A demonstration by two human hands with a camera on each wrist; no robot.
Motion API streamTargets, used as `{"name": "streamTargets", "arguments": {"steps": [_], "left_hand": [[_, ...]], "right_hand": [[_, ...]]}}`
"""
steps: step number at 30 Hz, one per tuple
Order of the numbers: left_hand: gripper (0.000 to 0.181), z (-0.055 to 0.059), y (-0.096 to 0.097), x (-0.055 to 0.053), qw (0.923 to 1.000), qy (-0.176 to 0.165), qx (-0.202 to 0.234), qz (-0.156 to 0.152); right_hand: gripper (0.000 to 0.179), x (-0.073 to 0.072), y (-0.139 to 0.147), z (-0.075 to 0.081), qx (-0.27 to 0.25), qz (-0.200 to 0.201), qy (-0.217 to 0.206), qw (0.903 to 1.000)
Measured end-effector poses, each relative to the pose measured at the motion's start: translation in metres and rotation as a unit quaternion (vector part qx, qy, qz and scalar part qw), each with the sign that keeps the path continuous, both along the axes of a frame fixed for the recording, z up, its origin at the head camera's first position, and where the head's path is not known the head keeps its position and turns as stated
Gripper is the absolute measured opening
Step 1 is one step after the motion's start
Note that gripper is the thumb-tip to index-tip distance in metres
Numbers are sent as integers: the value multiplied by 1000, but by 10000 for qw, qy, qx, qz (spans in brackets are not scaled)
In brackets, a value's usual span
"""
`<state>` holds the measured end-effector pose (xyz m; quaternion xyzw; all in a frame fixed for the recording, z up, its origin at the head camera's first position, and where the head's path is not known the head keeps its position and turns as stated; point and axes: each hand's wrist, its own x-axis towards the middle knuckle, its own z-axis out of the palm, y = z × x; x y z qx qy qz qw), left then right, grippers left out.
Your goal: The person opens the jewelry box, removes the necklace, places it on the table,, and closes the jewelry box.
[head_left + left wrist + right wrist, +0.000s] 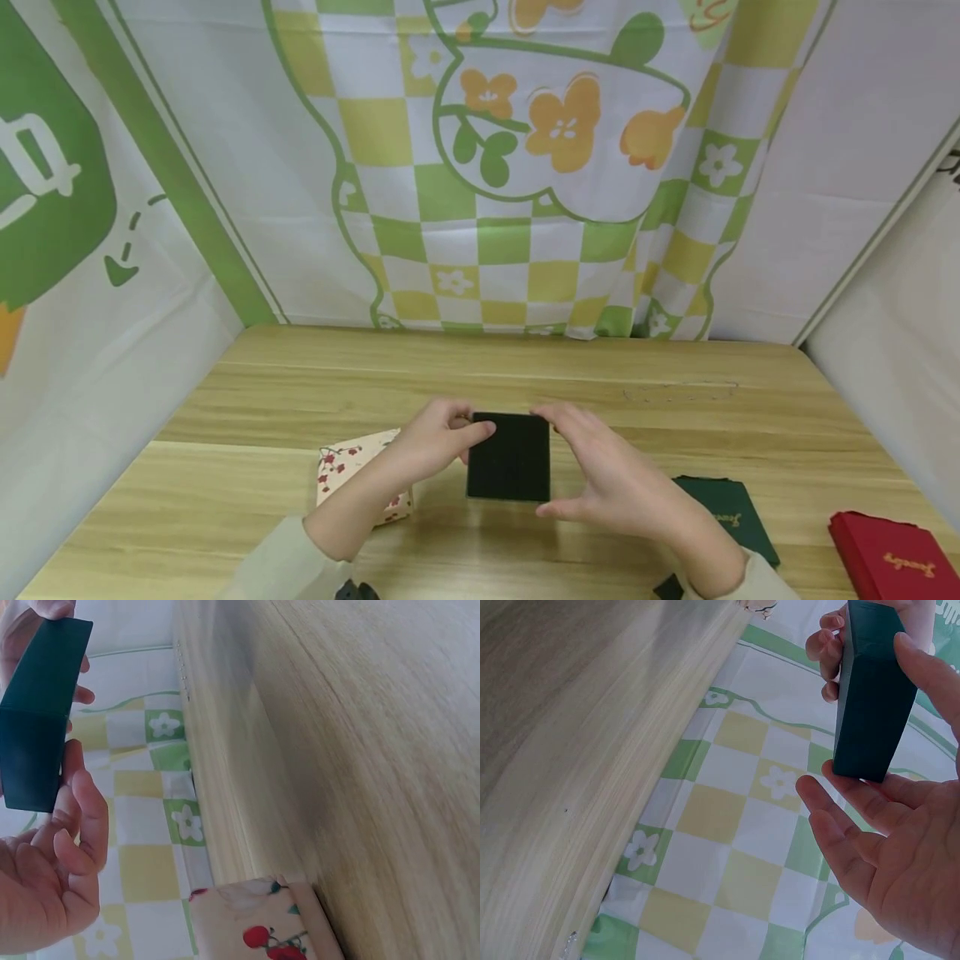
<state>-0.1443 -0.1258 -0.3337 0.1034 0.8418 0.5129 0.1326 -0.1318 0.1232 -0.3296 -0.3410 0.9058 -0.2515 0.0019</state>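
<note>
Both hands hold a square, dark green jewelry box (874, 690) above the wooden table; its face towards the head camera looks black. My left hand (442, 439) grips the left side, thumb over the black face and fingers behind. On the other side my right hand (611, 475) spans the box, fingers at the top right corner and thumb at the lower right one. In the left wrist view the left hand's fingers (73, 761) touch the box's edge. Beside the left forearm lies a cream floral box (348, 462), partly covered by that arm.
A green box (731, 508) with gold lettering lies partly behind the right forearm. Farther right is a red box (896, 554) with similar lettering. A thin chain (678, 392) stretches across the table (225, 400) at the back right. Printed curtain (510, 250) hangs behind the far edge.
</note>
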Motion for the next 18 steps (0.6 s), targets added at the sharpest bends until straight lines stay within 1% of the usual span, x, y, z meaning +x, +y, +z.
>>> {"name": "streamTargets", "arguments": {"steps": [2, 5, 7, 8, 9, 11, 14, 16, 18], "left_hand": [[30, -1, -2, -1, 9999, 39, 18, -145], [47, -2, -9, -1, 9985, 133, 117, -517], [57, -2, -14, 0, 9960, 276, 138, -842], [59, -2, -17, 1, 9942, 341, 152, -1012], [63, -2, -20, 2, 9922, 422, 132, -1164], [75, -3, -25, 5, 9883, 589, 67, -1405], [95, -8, -28, 10, 9866, 680, -127, -1480], [102, -12, -27, 13, 9878, 676, -193, -1392], [104, -16, -25, 15, 9891, 685, -223, -1283]], "right_hand": [[96, -1, 2, 0, -84, 2, -94, 9999], [96, -4, 5, 0, -293, 0, -321, 9991], [96, -5, 8, 0, -421, -26, -448, 9981], [96, -6, 10, 0, -456, -39, -478, 9978], [96, -6, 11, 0, -479, -48, -498, 9976], [96, -7, 13, 0, -531, -42, -480, 9974], [96, -9, 16, 1, -530, 17, -370, 9979], [95, -9, 16, 2, -566, 73, -345, 9978], [95, -9, 16, 3, -564, 96, -344, 9978]]}}
